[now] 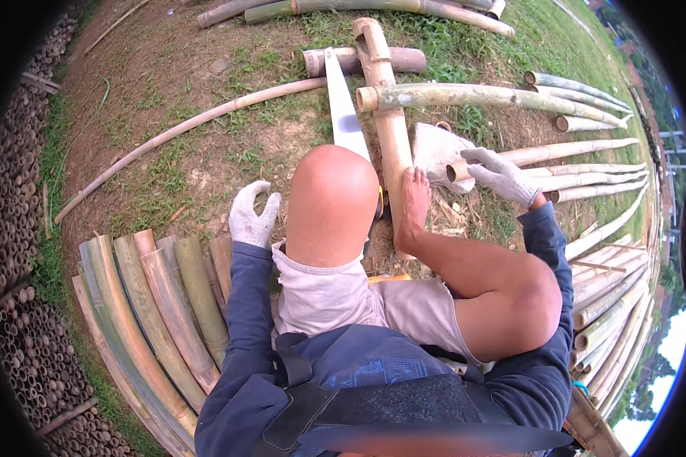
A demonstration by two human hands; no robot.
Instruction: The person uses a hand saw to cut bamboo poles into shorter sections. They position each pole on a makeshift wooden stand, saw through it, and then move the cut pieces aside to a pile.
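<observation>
My left hand (253, 216), in a pale work glove, is beside my raised left knee with its fingers curved and apart, holding nothing. My right hand (504, 175), gloved the same way, stretches its fingers over the cut end of a bamboo pole (545, 154); whether it touches the pole I cannot tell. Between my legs a handsaw (341, 107) points away from me, its handle mostly hidden by my knee. My bare foot presses on a bamboo piece (392, 145) running away from me. Across that piece lies a long bamboo pole (465, 95), its cut end at the left.
A short bamboo log (400, 60) lies under the far end of the piece. A whitish sack (437, 152) is beside my foot. Bamboo lengths (179, 305) lie at left, more poles (613, 305) at right. A thin curved pole (183, 128) crosses the ground.
</observation>
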